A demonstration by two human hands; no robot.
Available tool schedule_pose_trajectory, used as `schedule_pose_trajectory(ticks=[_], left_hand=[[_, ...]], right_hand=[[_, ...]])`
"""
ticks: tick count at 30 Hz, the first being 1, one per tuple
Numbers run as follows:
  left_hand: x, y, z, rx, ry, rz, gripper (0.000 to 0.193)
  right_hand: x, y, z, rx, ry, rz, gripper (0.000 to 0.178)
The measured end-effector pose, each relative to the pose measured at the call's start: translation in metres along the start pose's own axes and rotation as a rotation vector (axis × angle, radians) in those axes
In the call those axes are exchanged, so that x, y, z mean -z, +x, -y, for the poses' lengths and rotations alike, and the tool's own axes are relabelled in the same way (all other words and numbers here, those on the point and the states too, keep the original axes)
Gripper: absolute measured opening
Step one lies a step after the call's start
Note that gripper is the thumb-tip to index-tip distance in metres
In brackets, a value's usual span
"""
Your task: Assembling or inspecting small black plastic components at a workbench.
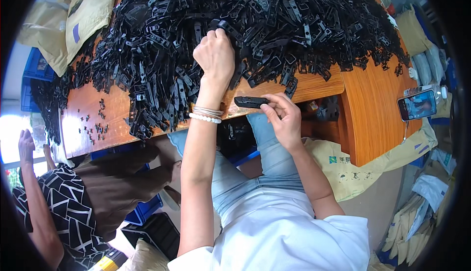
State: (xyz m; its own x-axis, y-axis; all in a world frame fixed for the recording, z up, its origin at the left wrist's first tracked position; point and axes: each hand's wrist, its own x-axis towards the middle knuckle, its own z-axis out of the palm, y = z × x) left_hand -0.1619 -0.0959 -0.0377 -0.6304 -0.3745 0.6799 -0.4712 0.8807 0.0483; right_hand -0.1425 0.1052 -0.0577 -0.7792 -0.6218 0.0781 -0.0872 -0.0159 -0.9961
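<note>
My left hand (pixel 215 57) reaches out over a large heap of black plastic parts (pixel 162 30), its fingers curled closed at the heap's surface. What those fingers hold, if anything, is hidden behind the knuckles, where dark parts lie close by. Nearer to me, just off the table's front edge, my right hand (pixel 283 116) pinches one end of a long black plastic clip-like part (pixel 249 102) between thumb and fingers. That part lies roughly level and points left, apart from the heap.
The wooden table (pixel 321 82) carries the heap, with small loose bits (pixel 93 126) at left. A phone (pixel 417 105) stands at right above a drawer cabinet (pixel 382 119). Large paper sacks (pixel 88 20) rest at far left. A co-worker in a patterned top (pixel 66 207) sits at left.
</note>
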Motion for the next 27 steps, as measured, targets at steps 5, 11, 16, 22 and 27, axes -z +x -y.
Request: schedule_pose_trajectory(ticks=[5, 11, 16, 22, 27], left_hand=[[0.008, 0.006, 0.002, 0.012, 0.047, 0.160, 0.006], [0.033, 0.017, 0.007, 0.469, -0.304, 0.363, 0.026], [0.033, 0.016, 0.027, 0.698, -0.794, 0.316, 0.017], [0.041, 0.015, 0.040, 1.015, -1.493, 0.262, 0.020], [0.059, 0.008, 0.043, 1.019, -1.764, 0.214, 0.028]], right_hand=[[0.000, -0.001, -0.001, 0.006, -0.009, 0.008, 0.019], [0.000, -0.001, -0.005, 0.016, -0.005, -0.007, 0.019], [-0.004, 0.000, -0.002, 0.041, -0.049, -0.026, 0.018], [-0.006, -0.001, -0.001, 0.053, -0.059, -0.037, 0.019], [-0.007, -0.003, 0.004, -0.047, 0.135, -0.049, 0.020]])
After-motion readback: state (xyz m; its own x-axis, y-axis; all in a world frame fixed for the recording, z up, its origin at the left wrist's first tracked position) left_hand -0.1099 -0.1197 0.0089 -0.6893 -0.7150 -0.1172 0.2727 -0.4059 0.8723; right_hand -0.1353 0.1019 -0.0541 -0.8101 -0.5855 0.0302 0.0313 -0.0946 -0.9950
